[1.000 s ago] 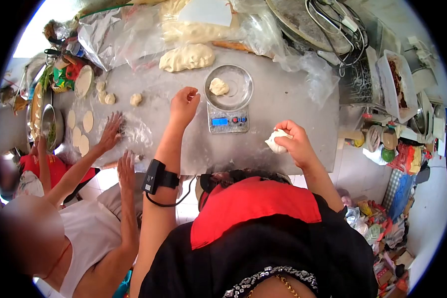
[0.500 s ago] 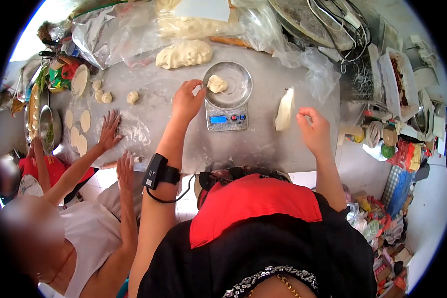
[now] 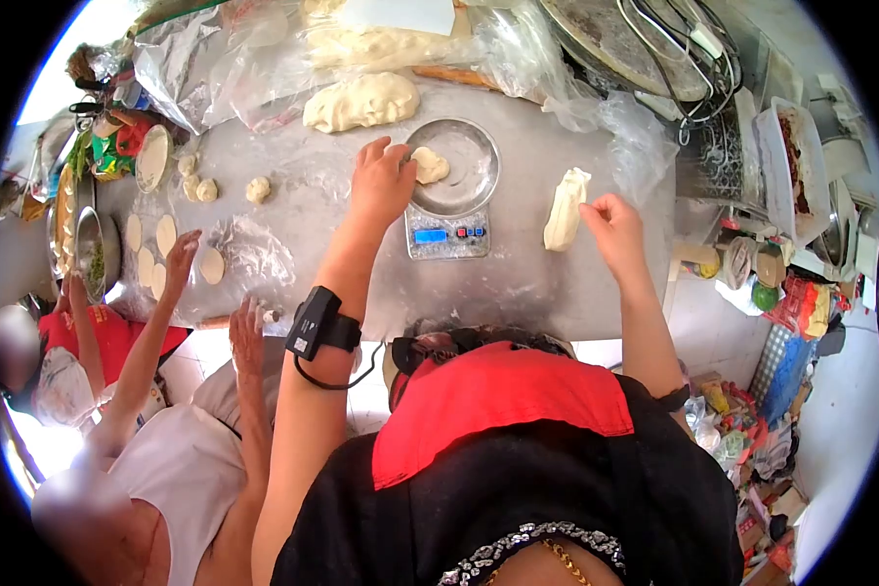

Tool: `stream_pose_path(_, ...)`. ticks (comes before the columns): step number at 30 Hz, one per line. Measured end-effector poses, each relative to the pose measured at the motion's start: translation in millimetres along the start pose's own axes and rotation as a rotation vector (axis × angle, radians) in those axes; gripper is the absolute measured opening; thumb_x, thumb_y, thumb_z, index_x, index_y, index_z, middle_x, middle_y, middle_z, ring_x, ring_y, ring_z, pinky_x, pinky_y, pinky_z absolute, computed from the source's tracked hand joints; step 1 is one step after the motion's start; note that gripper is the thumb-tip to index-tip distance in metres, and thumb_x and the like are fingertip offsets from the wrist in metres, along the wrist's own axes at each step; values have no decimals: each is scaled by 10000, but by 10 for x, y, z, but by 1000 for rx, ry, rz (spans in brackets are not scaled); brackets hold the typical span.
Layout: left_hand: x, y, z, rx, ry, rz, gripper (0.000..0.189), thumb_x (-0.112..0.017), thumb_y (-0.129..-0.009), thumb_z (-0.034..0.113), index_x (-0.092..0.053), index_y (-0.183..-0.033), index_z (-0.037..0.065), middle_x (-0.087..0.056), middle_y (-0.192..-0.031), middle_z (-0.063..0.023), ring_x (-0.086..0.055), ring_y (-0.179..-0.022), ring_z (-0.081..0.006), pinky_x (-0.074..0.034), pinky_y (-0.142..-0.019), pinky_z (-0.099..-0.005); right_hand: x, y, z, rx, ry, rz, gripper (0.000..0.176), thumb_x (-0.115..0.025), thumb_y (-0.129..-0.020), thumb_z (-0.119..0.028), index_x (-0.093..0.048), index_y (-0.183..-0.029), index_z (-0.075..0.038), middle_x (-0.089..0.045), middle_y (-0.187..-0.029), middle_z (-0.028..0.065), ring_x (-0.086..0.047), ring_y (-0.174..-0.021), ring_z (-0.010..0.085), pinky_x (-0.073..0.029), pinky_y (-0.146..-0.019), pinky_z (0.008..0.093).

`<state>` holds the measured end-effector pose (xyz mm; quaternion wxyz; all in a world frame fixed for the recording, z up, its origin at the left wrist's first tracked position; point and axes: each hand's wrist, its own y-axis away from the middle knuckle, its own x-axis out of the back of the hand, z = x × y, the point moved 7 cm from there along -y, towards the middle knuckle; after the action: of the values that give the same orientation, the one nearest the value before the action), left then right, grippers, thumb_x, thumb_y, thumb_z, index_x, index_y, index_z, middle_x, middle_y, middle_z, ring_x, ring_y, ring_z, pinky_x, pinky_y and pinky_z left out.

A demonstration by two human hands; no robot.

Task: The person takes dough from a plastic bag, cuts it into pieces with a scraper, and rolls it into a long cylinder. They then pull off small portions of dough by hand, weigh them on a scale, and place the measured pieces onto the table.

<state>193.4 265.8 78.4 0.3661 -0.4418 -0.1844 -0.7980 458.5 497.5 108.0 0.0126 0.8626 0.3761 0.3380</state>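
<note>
A digital scale [image 3: 447, 244] stands on the table in front of me, its round metal pan [image 3: 477, 190] on top. A small lump of dough [image 3: 431, 166] lies in the left part of the pan. My left hand [image 3: 382, 184] reaches over the rim with curled fingers, thumb and forefinger against the lump; its far side is partly covered. To the right, a long dough strip [image 3: 565, 217] rests on the table. My right hand [image 3: 615, 234] is closed at its right edge, fingertips pinched on it. Behind the scale sits a big dough mass [image 3: 361, 103].
On the left, small dough balls [image 3: 258, 189] and flat dough rounds [image 3: 166, 234] lie on the floured table [image 3: 332, 283]. A co-worker's hand [image 3: 182, 256] hovers by the rounds. Plastic bags [image 3: 635, 146] and a rolling pin [image 3: 454, 75] lie at the back.
My left hand has moved in against the lump in the pan. My right hand has come left to the dough strip. A co-worker's hand has drawn back, uncovering another dough round.
</note>
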Motion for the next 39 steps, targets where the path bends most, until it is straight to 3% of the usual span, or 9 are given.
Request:
stream_pose_path(7,-73,20,362,-31,-206,67,279,-661,-769,257,-598,-944,49,-579,-1134,-192,-470,-1166,-344,-377,-967,-433,-467,27,-419,40,-41,-138,169,-618,-837,-161,-609,-860,6,-656,-778,62,-610,-714,140,-476,-670,267)
stream_pose_path(11,48,363,721,216,442,107,157,-655,-750,74,-561,-874,54,-648,-867,-115,-634,-850,-250,-493,-734,-355,-986,35,-555,-39,-713,-302,233,-523,-920,-222,-593,-1052,-43,-638,-988,47,-605,-866,156,-476,-773,291)
stream_pose_path(12,99,487,932,-50,470,219,210,-643,-745,24,-538,-925,54,-644,-898,-125,-641,-769,-267,-502,-648,-322,-1100,125,-741,-199,-1004,-392,265,-497,-938,-247,-576,-1103,-56,-622,-1036,44,-597,-904,159,-473,-799,302)
stream_pose_path(19,686,722,1288,-236,371,473,572,-636,-667,132,-498,-1210,21,-520,-1181,-219,-469,-1137,-402,-308,-1001,-496,-1469,729,-1277,-470,-1357,-702,392,-370,-988,-317,-471,-1291,-89,-569,-1161,46,-518,-1090,168,-418,-922,313)
stream_pose_path(29,765,901,1424,-387,508,443,248,-668,-703,120,-646,-943,59,-630,-998,-136,-603,-923,-321,-463,-837,-410,-1295,895,-1495,-477,-1505,-772,693,-288,-932,-596,-260,-1429,-115,-377,-1409,100,-437,-1237,220,-358,-1015,375)
stream_pose_path(31,609,968,1270,-452,563,423,223,-669,-714,90,-641,-934,66,-639,-917,-98,-615,-822,-305,-498,-711,-374,-1293,814,-1346,-429,-1414,-757,679,-336,-931,-574,-266,-1427,-116,-385,-1398,109,-439,-1236,227,-361,-1016,383)
stream_pose_path(34,319,843,173,65,253,321,209,-616,-812,101,-639,-1013,49,-629,-1015,-115,-614,-905,-271,-490,-783,-364,-1199,549,-848,-272,-876,-459,726,-499,-899,-481,-235,-1430,-62,-415,-1351,148,-422,-1242,276,-344,-1026,394)
stream_pose_path(35,512,723,-303,221,744,491,343,-596,-848,135,-528,-1155,-2,-533,-1162,-151,-543,-1030,-268,-448,-869,-364,-1035,470,-678,-181,-649,-328,762,-540,-878,-464,-224,-1431,-47,-422,-1337,156,-415,-1243,286,-345,-1022,396)
stream_pose_path(39,1731,665,-622,283,174,910,421,-561,-907,150,-453,-1262,-48,-466,-1301,-160,-476,-1133,-215,-414,-925,-331,-442,31,408,-110,115,386,766,-673,-786,-396,-352,-1352,8,-438,-1312,172,-381,-1248,311,-350,-1000,405)
